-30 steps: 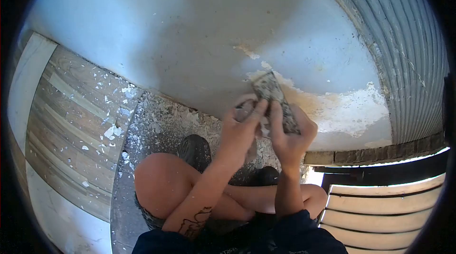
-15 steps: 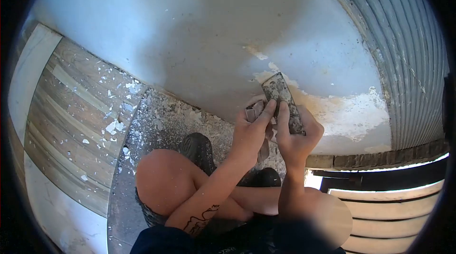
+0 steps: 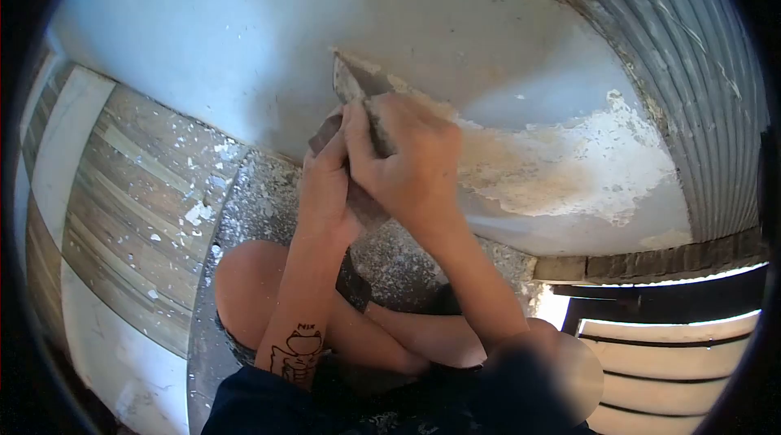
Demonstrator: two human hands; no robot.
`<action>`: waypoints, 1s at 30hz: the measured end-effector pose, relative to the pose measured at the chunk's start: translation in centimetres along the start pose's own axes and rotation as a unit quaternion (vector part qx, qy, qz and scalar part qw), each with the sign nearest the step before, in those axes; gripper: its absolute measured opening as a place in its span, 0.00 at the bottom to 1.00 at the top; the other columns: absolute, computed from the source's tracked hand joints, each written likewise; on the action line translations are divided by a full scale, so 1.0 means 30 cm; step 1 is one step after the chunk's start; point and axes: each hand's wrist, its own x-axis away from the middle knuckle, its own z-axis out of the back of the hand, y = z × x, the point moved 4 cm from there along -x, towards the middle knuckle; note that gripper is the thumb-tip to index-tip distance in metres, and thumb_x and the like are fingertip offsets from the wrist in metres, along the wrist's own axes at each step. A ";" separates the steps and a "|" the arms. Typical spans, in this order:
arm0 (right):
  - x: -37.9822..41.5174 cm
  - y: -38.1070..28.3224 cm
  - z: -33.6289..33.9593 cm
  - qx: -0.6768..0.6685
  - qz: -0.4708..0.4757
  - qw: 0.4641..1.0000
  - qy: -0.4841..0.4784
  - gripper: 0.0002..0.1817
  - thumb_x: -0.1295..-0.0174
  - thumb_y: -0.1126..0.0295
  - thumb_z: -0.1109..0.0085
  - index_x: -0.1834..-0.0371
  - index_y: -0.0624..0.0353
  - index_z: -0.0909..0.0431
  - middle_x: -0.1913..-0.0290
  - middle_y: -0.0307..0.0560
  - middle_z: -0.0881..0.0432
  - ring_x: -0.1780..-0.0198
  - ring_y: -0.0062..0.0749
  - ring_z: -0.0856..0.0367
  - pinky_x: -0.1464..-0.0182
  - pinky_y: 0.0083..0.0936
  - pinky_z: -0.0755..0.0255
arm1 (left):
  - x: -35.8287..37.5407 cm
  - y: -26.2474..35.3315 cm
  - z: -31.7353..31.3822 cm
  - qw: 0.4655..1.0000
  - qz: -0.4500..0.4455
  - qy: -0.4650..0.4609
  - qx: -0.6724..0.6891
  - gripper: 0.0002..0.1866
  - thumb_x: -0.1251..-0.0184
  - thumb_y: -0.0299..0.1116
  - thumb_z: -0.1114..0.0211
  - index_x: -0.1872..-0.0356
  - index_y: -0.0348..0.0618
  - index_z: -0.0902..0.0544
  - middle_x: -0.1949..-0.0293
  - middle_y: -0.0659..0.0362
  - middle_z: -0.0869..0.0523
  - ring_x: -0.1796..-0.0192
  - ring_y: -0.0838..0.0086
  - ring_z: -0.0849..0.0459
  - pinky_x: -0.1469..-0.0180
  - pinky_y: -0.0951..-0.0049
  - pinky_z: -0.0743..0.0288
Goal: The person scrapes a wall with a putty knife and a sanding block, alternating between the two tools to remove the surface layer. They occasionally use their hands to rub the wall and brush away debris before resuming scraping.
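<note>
My right hand [image 3: 411,150] is closed round a flat, plaster-stained metal scraper blade [image 3: 348,81], its far corner against the wall [image 3: 285,36]. Close beside it, my left hand [image 3: 327,179] is wrapped round a greyish folded cloth or strip [image 3: 324,134] and also touches the scraper with its fingers. Part of the cloth hangs below the hands. Just to the right of the blade, the paint is off the wall in a rough, pale patch [image 3: 569,163]. My hands cover the lower part of the scraper.
Paint flakes cover the grey floor strip [image 3: 244,207] and lie on the wood-look tiles [image 3: 130,183]. Corrugated metal [image 3: 651,36] curves along the right. A brick ledge [image 3: 643,264] runs below it. My bent knee [image 3: 248,289] is at the lower left.
Both hands and the scraper have moved left and up along the wall. The scraper has tilted, and my right hand now covers more of it. The view has shifted slightly.
</note>
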 end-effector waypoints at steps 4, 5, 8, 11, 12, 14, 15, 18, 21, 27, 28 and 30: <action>0.070 -0.001 0.098 0.031 -0.099 0.995 -0.011 0.04 0.51 0.73 0.38 0.77 0.58 0.24 0.79 0.50 0.23 0.78 0.47 0.23 0.75 0.35 0.29 | 0.020 -0.092 0.028 0.995 0.006 0.013 -0.103 0.11 0.34 0.35 0.42 0.55 0.42 0.23 0.63 0.61 0.19 0.63 0.75 0.19 0.66 0.74 0.23; 0.083 0.015 0.126 0.045 -0.123 0.991 -0.010 0.03 0.51 0.73 0.39 0.76 0.58 0.24 0.80 0.49 0.24 0.78 0.48 0.23 0.74 0.37 0.29 | 0.016 -0.123 0.029 0.992 0.000 0.020 -0.123 0.11 0.32 0.35 0.44 0.54 0.42 0.24 0.63 0.60 0.19 0.63 0.75 0.19 0.65 0.72 0.22; 0.064 0.015 0.109 0.043 -0.110 0.993 -0.004 0.03 0.51 0.74 0.39 0.76 0.58 0.24 0.79 0.49 0.23 0.78 0.46 0.23 0.76 0.36 0.29 | 0.011 -0.093 0.004 0.990 -0.019 -0.025 -0.135 0.12 0.33 0.35 0.44 0.53 0.41 0.24 0.63 0.60 0.19 0.60 0.75 0.19 0.61 0.73 0.22; -0.017 -0.027 -0.018 0.018 -0.052 0.997 -0.053 0.04 0.51 0.76 0.38 0.78 0.64 0.22 0.80 0.52 0.22 0.80 0.41 0.21 0.77 0.27 0.31 | -0.018 0.020 0.036 0.999 -0.012 -0.030 -0.041 0.11 0.35 0.34 0.40 0.55 0.41 0.22 0.63 0.60 0.20 0.62 0.77 0.20 0.61 0.77 0.24; -0.020 -0.039 -0.034 0.016 -0.050 0.997 -0.052 0.04 0.51 0.76 0.38 0.78 0.64 0.22 0.80 0.52 0.22 0.80 0.41 0.21 0.77 0.27 0.31 | -0.007 0.040 0.029 0.999 -0.015 -0.030 -0.042 0.11 0.35 0.34 0.40 0.55 0.41 0.22 0.63 0.60 0.20 0.62 0.77 0.20 0.61 0.77 0.24; -0.021 -0.059 -0.052 0.031 -0.043 0.998 -0.039 0.05 0.51 0.77 0.38 0.79 0.64 0.23 0.82 0.50 0.23 0.83 0.35 0.23 0.79 0.27 0.34 | 0.021 0.060 0.019 0.999 0.026 -0.028 -0.014 0.10 0.37 0.32 0.37 0.58 0.41 0.22 0.63 0.60 0.19 0.64 0.76 0.20 0.64 0.79 0.25; 0.000 -0.060 -0.024 0.032 -0.043 0.998 -0.039 0.05 0.51 0.77 0.38 0.79 0.64 0.23 0.82 0.50 0.23 0.83 0.35 0.23 0.79 0.27 0.34 | 0.028 0.030 0.013 0.999 0.027 -0.029 -0.014 0.10 0.37 0.32 0.37 0.58 0.41 0.22 0.63 0.60 0.19 0.64 0.76 0.20 0.64 0.79 0.25; 0.056 -0.019 0.085 0.062 -0.109 0.992 -0.014 0.05 0.50 0.76 0.38 0.79 0.63 0.23 0.83 0.50 0.24 0.83 0.33 0.24 0.79 0.27 0.35 | 0.028 -0.056 0.027 0.992 -0.011 0.074 -0.101 0.08 0.36 0.32 0.38 0.59 0.42 0.23 0.64 0.59 0.20 0.66 0.75 0.19 0.68 0.78 0.24; 0.054 -0.001 0.088 0.045 -0.132 0.990 -0.013 0.05 0.50 0.75 0.37 0.79 0.62 0.23 0.82 0.50 0.23 0.82 0.32 0.23 0.78 0.25 0.33 | 0.017 -0.063 0.008 0.996 0.023 -0.034 -0.075 0.09 0.36 0.32 0.38 0.58 0.42 0.23 0.66 0.60 0.20 0.67 0.77 0.19 0.68 0.77 0.24; -0.055 -0.059 -0.106 0.000 -0.041 0.999 -0.027 0.06 0.51 0.73 0.36 0.78 0.62 0.23 0.80 0.50 0.23 0.80 0.38 0.23 0.76 0.29 0.31 | -0.032 0.113 0.045 0.998 -0.065 0.016 -0.014 0.10 0.33 0.33 0.43 0.56 0.41 0.23 0.68 0.62 0.20 0.68 0.78 0.20 0.66 0.77 0.23; -0.056 -0.072 -0.117 0.027 -0.050 0.997 -0.052 0.05 0.50 0.71 0.37 0.78 0.60 0.23 0.80 0.49 0.24 0.80 0.43 0.24 0.76 0.30 0.30 | -0.018 0.120 0.048 0.996 -0.071 0.012 -0.057 0.10 0.33 0.34 0.44 0.56 0.40 0.23 0.67 0.62 0.20 0.67 0.78 0.20 0.66 0.76 0.23; -0.029 -0.068 -0.054 0.016 -0.067 0.997 -0.020 0.04 0.50 0.73 0.38 0.77 0.61 0.22 0.79 0.50 0.23 0.79 0.41 0.23 0.75 0.30 0.29 | -0.006 0.093 0.047 0.995 -0.055 0.039 -0.069 0.11 0.33 0.35 0.42 0.56 0.39 0.24 0.70 0.62 0.20 0.71 0.79 0.21 0.71 0.78 0.26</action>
